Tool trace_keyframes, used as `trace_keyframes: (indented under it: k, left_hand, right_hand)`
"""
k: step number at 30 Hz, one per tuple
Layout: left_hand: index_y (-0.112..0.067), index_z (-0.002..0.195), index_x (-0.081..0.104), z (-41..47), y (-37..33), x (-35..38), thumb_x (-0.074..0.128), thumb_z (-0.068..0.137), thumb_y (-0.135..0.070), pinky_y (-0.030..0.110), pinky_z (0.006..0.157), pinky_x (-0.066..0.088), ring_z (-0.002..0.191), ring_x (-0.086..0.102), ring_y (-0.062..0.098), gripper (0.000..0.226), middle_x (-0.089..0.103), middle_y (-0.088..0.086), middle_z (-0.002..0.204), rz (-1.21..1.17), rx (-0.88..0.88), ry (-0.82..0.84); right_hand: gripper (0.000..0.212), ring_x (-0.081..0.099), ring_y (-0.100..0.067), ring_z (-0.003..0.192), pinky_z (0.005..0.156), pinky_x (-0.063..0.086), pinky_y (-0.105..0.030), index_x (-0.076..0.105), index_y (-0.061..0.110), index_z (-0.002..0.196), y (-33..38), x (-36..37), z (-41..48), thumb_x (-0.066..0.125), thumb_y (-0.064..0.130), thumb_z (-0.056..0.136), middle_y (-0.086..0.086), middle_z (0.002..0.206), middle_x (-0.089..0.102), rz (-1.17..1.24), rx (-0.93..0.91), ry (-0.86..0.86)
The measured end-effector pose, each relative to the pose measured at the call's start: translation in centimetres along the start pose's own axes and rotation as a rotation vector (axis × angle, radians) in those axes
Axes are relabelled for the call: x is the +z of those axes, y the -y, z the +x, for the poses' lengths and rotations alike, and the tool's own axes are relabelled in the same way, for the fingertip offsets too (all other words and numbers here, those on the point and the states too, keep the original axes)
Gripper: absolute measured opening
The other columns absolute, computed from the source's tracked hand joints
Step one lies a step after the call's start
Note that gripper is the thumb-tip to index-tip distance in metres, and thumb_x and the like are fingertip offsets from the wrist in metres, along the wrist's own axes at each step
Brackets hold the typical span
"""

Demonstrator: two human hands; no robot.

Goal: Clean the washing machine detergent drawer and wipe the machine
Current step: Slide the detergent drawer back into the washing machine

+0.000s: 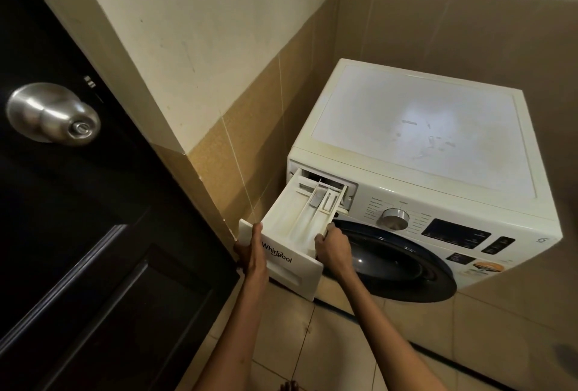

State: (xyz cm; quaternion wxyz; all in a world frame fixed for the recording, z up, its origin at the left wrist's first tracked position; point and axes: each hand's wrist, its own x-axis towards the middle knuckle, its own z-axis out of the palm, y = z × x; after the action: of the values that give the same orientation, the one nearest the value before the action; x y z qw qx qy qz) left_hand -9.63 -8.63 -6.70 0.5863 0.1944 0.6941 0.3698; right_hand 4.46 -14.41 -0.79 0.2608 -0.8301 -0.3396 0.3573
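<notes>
A white front-loading washing machine (422, 146) stands in the corner, its top dusty and smudged. Its white detergent drawer (297, 224) is pulled far out of the slot at the upper left of the front panel, showing several yellowed compartments and a grey insert. My left hand (251, 253) grips the left end of the drawer's front plate, thumb on top. My right hand (333, 246) grips the drawer's right side wall just behind the front plate. The drawer's rear end still sits in the slot (325, 181).
A dark door (78, 234) with a round metal knob (53, 113) stands open close on the left. Tiled walls enclose the machine at left and behind. The dark round door (391, 262), a dial (394, 218) and a display (455, 232) fill the front. Beige floor tiles (312, 343) lie below.
</notes>
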Motion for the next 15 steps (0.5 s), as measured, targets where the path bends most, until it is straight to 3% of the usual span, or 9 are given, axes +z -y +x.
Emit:
trace_keyframes:
  k: [2,4,10,12,15]
  left_hand:
    - [-0.024,0.127,0.045,0.5,0.5,0.1,0.063,0.021,-0.083,0.035,0.062,0.048,0.100,0.058,0.029,0.122,0.057,0.013,0.118,0.017,-0.027,0.003]
    - [-0.025,0.129,0.044,0.5,1.1,0.3,0.063,0.023,-0.083,0.037,0.064,0.051,0.101,0.058,0.030,0.123,0.055,0.014,0.121,0.019,-0.037,0.022]
    - [-0.026,0.138,0.030,-2.0,0.4,2.0,0.069,0.050,-0.065,0.053,0.087,0.050,0.113,0.052,0.036,0.104,0.048,0.019,0.130,-0.048,-0.025,0.059]
    - [-0.026,0.138,0.030,-2.0,0.3,2.2,0.068,0.051,-0.065,0.050,0.083,0.052,0.112,0.052,0.035,0.103,0.049,0.019,0.129,-0.051,-0.031,0.062]
    - [-0.026,0.136,0.036,-2.2,0.3,2.2,0.066,0.033,-0.073,0.043,0.073,0.053,0.107,0.055,0.033,0.117,0.052,0.017,0.125,-0.057,-0.066,0.077]
  right_hand:
    - [0.027,0.062,-0.025,0.082,0.064,0.054,-0.036,0.048,-0.001,0.117,-0.1,-0.1,0.2,0.043,0.012,0.094,-0.015,0.100,0.062,-0.003,-0.011,-0.017]
    - [0.025,0.062,-0.030,0.091,0.079,0.053,-0.043,0.050,0.000,0.114,-0.4,-0.4,0.4,0.044,0.013,0.093,-0.017,0.103,0.063,-0.020,-0.018,-0.023]
    - [0.033,0.060,-0.033,0.101,0.089,0.050,-0.046,0.051,0.002,0.123,-1.1,-1.9,2.0,0.046,0.015,0.093,-0.018,0.111,0.064,-0.024,-0.016,-0.025]
    - [0.034,0.059,-0.034,0.103,0.091,0.049,-0.046,0.051,0.002,0.124,-1.0,-2.0,2.3,0.046,0.016,0.093,-0.019,0.114,0.063,-0.027,-0.016,-0.020]
    - [0.035,0.058,-0.033,0.108,0.094,0.047,-0.046,0.049,0.003,0.127,-1.2,-2.0,2.4,0.047,0.019,0.096,-0.018,0.119,0.061,-0.007,0.002,0.002]
